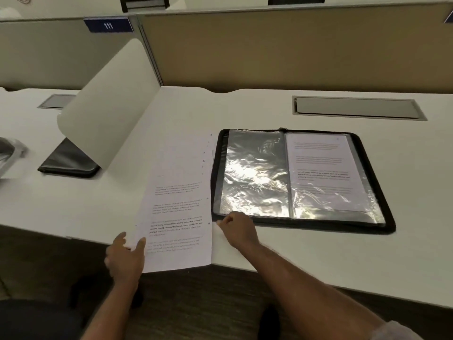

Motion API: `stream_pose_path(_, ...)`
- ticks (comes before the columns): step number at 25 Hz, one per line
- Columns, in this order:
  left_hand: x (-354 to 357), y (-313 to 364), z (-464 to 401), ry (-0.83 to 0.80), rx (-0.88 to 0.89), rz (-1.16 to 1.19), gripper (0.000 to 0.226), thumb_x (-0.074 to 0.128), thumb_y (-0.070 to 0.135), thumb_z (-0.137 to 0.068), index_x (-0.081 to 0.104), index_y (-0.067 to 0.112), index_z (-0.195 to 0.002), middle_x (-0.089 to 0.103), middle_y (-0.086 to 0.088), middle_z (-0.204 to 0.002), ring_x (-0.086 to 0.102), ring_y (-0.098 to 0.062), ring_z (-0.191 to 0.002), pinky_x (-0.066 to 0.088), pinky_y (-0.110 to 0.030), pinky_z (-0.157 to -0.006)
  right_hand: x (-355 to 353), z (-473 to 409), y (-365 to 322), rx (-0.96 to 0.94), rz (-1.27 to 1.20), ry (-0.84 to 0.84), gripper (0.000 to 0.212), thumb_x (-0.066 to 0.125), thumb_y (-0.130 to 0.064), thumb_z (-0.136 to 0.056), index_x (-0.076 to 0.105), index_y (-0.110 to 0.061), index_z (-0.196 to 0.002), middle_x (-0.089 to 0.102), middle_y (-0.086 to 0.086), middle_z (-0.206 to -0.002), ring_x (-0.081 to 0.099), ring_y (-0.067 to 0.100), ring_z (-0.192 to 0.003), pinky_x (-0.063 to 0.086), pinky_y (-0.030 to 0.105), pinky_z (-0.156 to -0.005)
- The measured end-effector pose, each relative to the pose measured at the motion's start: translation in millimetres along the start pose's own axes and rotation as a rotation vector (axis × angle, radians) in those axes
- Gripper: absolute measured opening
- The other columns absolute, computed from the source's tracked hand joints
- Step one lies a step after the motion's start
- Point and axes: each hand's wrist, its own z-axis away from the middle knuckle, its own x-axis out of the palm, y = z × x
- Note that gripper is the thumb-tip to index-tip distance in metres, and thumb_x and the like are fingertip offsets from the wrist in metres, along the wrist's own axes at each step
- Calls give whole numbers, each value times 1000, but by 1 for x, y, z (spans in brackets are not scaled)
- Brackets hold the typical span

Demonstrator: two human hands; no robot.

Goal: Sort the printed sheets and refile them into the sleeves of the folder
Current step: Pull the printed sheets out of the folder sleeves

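Printed sheets [176, 212] lie in a stack on the white tabletop [318, 253], just left of an open black zip folder [382, 192], their near edge overhanging the tabletop's front lip. The left hand [125, 258] holds the stack's lower left corner, thumb on top of the paper and fingers [119, 239] curled beneath it. The right hand [236, 228] rests at the folder's near left corner, fingers curled inward in a loose fist beside the stack's right edge; whether they pinch a sheet or a sleeve edge cannot be told. Inside the folder, the left-hand sleeve [255, 173] shows crinkled, glaring plastic, while the right-hand sleeve [321, 168] already carries a printed page. Several narrow page edges [207, 153] fan out along the stack's upper right, touching the folder's left border. Farther left, a curved white divider [110, 104] leans over a second dark folder [68, 160] lying flat. A cable hatch [358, 107] sits in the tabletop behind the open folder, with a tan partition [294, 47] rising beyond it and a blue label [107, 25] at upper left.
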Motion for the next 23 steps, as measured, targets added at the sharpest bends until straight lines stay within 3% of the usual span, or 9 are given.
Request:
stream_pose_path(3, 11, 23, 13, 65, 260, -139, 59, 74, 24, -84, 50, 10, -136, 47, -22, -135, 38, -45, -126, 35, -65, -98, -38, -2, 14, -130, 14, 233, 20, 63, -37, -89, 64, -17, -92, 65, -6, -81, 61, 13, -76, 50, 31, -68)
stream_pose_path(7, 50, 60, 36, -82, 563, -132, 59, 76, 23, -83, 51, 15, -137, 49, -14, -138, 39, -36, -130, 33, -61, -103, -95, -20, 63, -183, 200, 615, 36, 67, -29, -86, 59, -12, -116, 61, 5, -109, 58, 28, -100, 49, 41, -82)
stream_pose_path(11, 96, 91, 65, -221, 786, -124, 58, 78, 23, -81, 55, 17, -133, 53, -9, -134, 46, -31, -125, 38, -55, -99, -148, -35, 113, 222, 388, 694, 79, 65, -43, -85, 31, -4, -144, 31, 23, -149, 31, 41, -136, 34, 55, -105)
stream_pose_path(13, 114, 103, 78, -283, 856, -114, 56, 78, 22, -80, 56, 19, -132, 55, -6, -131, 48, -28, -122, 40, -51, -98, -162, -37, 132, 410, 400, 656, 93, 57, -53, -86, 15, 0, -150, 13, 30, -154, 13, 44, -143, 20, 58, -113)
stream_pose_path(15, 130, 116, 89, -335, 902, -108, 53, 78, 22, -80, 58, 21, -129, 57, -2, -129, 48, -23, -123, 39, -47, -100, -169, -36, 142, 467, 429, 644, 97, 53, -57, -88, 10, 3, -150, 16, 32, -153, 12, 44, -144, 15, 59, -114)
stream_pose_path(19, 159, 138, 103, -441, 1014, -102, 38, 75, 26, -83, 64, 22, -119, 61, 3, -121, 53, -18, -116, 43, -44, -100, -169, -42, 150, 228, 444, 767, 78, 65, -36, -88, 30, 1, -146, 48, 24, -139, 42, 38, -133, 26, 54, -109)
stream_pose_path(21, 171, 148, 113, -530, 1031, -104, 33, 68, 33, -85, 63, 26, -117, 60, 8, -119, 53, -14, -114, 45, -46, -98, -176, -40, 143, 170, 238, 810, 63, 66, -24, -87, 39, -10, -142, 65, 13, -116, 61, 34, -109, 44, 46, -95)
stream_pose_path(23, 184, 162, 126, -595, 1055, -119, 33, 64, 38, -85, 61, 31, -117, 58, 14, -119, 52, -10, -113, 44, -46, -97, -185, -35, 127, 162, -58, 840, 49, 66, -22, -88, 47, -16, -132, 68, 5, -92, 66, 30, -88, 50, 37, -78)
